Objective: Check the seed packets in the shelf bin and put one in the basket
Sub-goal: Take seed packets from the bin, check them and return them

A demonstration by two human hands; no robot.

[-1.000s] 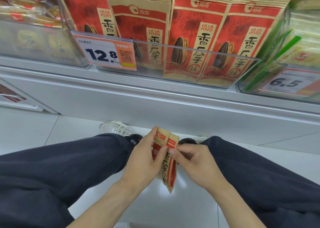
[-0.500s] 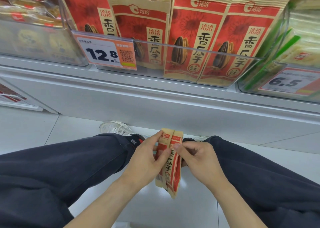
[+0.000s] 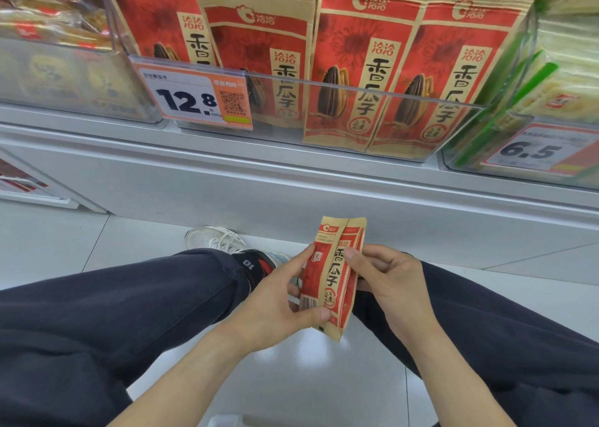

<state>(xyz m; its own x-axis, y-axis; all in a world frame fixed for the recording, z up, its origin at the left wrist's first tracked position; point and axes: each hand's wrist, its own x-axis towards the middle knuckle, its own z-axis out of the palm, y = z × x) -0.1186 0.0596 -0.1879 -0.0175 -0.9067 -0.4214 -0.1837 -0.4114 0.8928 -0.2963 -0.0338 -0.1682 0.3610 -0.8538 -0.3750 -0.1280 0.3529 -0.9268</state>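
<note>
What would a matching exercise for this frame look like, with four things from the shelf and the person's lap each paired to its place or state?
Things:
1. seed packet
2. 12.8 price tag
3. 6.5 price tag
4. white sneaker

Places or states:
A. on the floor below the shelf
B. on the front of the bin of red packets
C. held between both hands
D. on the bin at the far right

Pairs: 1-C, 2-B, 3-D, 4-A. The left hand and the right hand both grip the seed packet.

Bright, even light; floor (image 3: 340, 378) glare; edges bend and blur.
</note>
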